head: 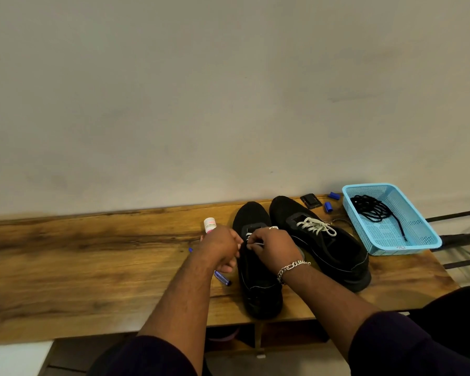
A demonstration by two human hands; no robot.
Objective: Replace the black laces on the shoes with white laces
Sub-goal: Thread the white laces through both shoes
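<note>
Right fingers: they pinch the white lace (256, 243) over the left shoe.
Left fingers: they are curled in by the same lace, but I cannot tell for sure if they hold it.
Right hand (273, 248): it sits on top of the left shoe and wears a silver chain bracelet (292, 268) on the wrist.
Left hand (219, 246): it is just left of the left shoe, close to the right hand.
Left shoe (257, 280): black, flat on the bench, toe pointing far; the white lace is only part way in.
Right shoe (326, 242): black, just beside the left shoe on its right; it has a white lace (316, 226) laced in it.
Black laces (376, 210): a loose pile inside the blue basket.
Blue basket (407, 246): on the right end of the bench, near the right shoe.
Blue pen (223, 278): on the bench under the left hand.
Small white bottle (209, 224): on the bench, just past the left hand.
Black thing (311, 201): small and flat, far behind the right shoe.
Two blue caps (328, 207): small, between the black thing and the basket.
Bench (92, 267): brown wood, set along a plain wall.
</note>
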